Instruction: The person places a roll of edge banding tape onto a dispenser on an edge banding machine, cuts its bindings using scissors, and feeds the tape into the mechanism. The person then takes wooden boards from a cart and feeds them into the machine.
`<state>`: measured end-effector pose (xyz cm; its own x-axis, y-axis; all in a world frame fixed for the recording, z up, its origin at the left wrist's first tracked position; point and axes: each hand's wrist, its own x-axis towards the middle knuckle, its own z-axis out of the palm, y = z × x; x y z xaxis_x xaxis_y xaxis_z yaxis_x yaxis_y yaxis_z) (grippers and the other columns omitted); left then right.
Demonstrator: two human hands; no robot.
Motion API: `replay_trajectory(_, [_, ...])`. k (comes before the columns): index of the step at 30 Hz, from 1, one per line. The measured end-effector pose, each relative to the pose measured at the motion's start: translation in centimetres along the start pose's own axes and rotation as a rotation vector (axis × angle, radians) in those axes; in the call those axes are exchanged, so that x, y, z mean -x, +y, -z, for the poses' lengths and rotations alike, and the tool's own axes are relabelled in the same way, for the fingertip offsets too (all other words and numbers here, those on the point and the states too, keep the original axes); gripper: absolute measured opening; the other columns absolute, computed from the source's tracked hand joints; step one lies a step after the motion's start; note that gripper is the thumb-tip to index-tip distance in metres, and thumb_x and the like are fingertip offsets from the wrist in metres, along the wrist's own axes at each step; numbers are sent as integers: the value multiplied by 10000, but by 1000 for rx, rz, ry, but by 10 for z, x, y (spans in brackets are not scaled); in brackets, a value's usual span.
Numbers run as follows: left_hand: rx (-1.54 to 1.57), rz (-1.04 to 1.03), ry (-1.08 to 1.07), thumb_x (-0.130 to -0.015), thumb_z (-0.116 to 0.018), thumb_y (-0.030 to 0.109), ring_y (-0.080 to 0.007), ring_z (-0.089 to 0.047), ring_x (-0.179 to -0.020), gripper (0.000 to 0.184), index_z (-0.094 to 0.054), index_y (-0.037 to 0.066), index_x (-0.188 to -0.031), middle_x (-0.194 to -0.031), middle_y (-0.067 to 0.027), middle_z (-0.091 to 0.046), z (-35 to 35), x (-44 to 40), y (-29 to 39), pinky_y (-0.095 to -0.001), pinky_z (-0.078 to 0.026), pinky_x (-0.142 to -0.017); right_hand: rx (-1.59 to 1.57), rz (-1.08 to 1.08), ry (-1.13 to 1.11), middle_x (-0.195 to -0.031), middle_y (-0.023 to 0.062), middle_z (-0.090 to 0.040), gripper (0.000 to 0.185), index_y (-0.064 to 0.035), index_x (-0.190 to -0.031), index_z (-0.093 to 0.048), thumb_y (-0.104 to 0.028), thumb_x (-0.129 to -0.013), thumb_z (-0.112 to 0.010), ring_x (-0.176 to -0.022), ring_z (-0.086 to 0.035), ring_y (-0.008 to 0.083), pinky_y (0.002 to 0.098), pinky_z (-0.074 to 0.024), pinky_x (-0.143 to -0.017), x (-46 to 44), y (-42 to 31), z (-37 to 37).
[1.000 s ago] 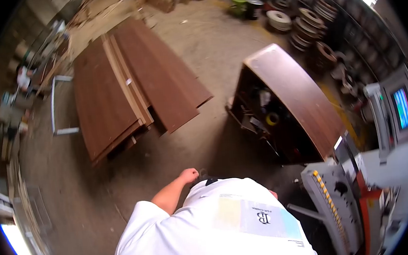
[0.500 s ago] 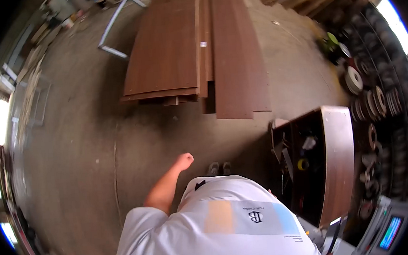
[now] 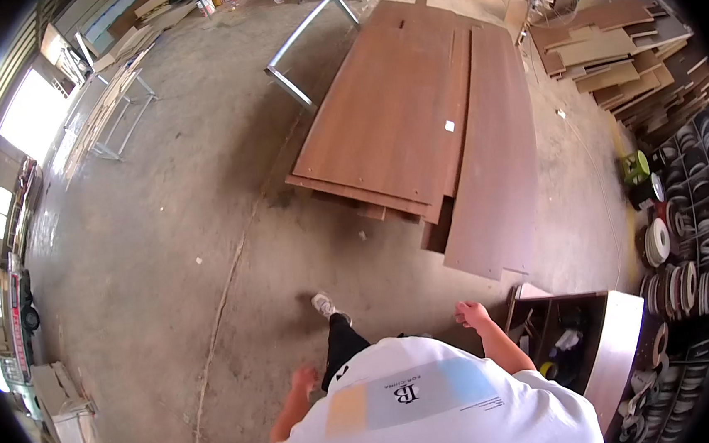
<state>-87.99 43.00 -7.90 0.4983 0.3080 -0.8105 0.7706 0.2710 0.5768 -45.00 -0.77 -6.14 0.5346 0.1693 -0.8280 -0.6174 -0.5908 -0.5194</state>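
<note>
Near the open cabinet: right hand half-open, nothing seen held; left hand blurred, grip unclear. Brown panels stacked, untouched; handling apparently not under way.

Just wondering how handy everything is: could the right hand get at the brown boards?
Probably yes, perhaps after a step: only bare floor shows between the right hand and the brown boards.

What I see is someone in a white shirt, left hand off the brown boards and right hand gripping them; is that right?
Not quite: the right hand isn't gripping the brown boards; the head view shows it apart from them. The white shirt and left hand are as you say.
</note>
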Motion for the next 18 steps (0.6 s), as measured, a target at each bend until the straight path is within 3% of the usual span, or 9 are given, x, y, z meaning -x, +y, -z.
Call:
replay_trajectory(1, [-254,14,114,-983,-552,443,-258,-595,-693,321,-656,142,-944,-834,-75,-647,6,11,8,-424,-468,-611,64,14,-5,-1051,30,-761,341,-120,-1174,-697,-407,-1023,-593,-750,-694,133,305,-545,-603,-11,-22,-11])
replay_trajectory(7, [-355,82,151,-968,-588,372,-276,-656,-837,260,-699,145,-1030,-932,-122,-698,90,-9,30,-415,-510,-728,596,-1,-221,-1036,25,-760,361,-137,-1129,-701,-442,-1012,-547,-740,-701,130,292,-550,-590,-86,-109,-113])
replay_trajectory(9, [-379,96,116,-963,-600,348,-282,-676,-885,251,-713,146,-1059,-965,-138,-715,131,-26,49,-412,-523,-767,1143,331,-349,-1042,31,-756,299,-144,-1111,-717,-386,-979,-600,-780,-722,151,309,-574,-685,-113,-139,-153])
replay_trajectory(11, [-417,100,88,-958,-612,325,-288,-697,-933,248,-727,147,-1088,-997,-153,-731,177,-47,84,-408,-537,-805,1582,661,-324,-1047,37,-752,244,-151,-1093,-732,-330,-946,-653,-821,-743,171,325,-598,-779,-128,-196,-206])
replay_trajectory(14, [-467,50,94,-950,-631,289,-297,-727,-1005,258,-749,148,-1131,-1046,-177,-757,250,-92,141,-403,-558,-864,280,167,-204,-1096,33,-753,279,-123,-1099,-745,-329,-974,-604,-849,-752,191,356,-597,-795,-128,-289,-283])
replay_trajectory(16, [-550,-94,215,-941,-626,267,-305,-723,-919,213,-720,134,-1080,-1012,-158,-746,308,-142,165,-385,-561,-794,318,263,-155,-1108,37,-751,295,-102,-1108,-748,-315,-979,-590,-832,-753,201,365,-593,-807,-117,-364,-328])
replay_trajectory(18, [-440,-70,312,-945,-614,245,-290,-717,-908,219,-709,120,-1097,-1008,-148,-747,359,-169,222,-384,-559,-769,373,319,-139,-1119,42,-750,303,-87,-1119,-748,-303,-983,-585,-855,-752,205,363,-587,-832,-108,-426,-352])
